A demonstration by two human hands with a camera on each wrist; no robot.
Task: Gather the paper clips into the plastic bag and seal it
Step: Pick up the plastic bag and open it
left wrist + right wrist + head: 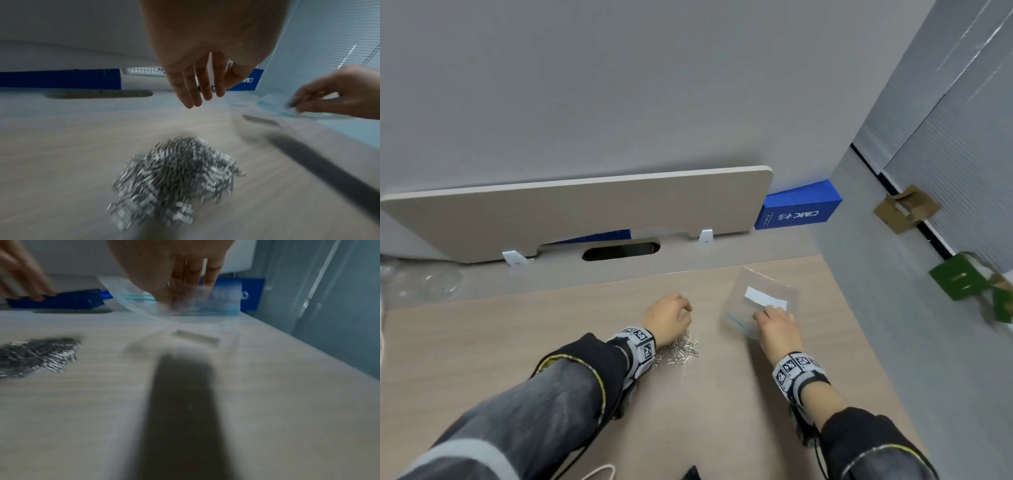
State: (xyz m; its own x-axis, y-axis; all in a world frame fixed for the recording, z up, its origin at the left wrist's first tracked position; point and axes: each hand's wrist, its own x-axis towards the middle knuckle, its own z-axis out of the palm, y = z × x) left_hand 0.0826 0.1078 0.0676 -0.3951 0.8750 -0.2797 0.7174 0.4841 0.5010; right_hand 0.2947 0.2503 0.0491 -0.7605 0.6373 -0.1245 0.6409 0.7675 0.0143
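Wood-grain desk, beige divider panel, grey wall, possibly blinds.

One plastic bag, one paper clip heap, seemingly two blue boxes

On my left forearm I see a dark grey sleeve with a black cuff edged in thin yellow piping. Closer to the fingers of my left hand sits a white wristband printed with black square marker codes, a black cable trailing beneath it. Behind the fingers of my right hand is a matching coded band, then a black sleeve with the same piping.
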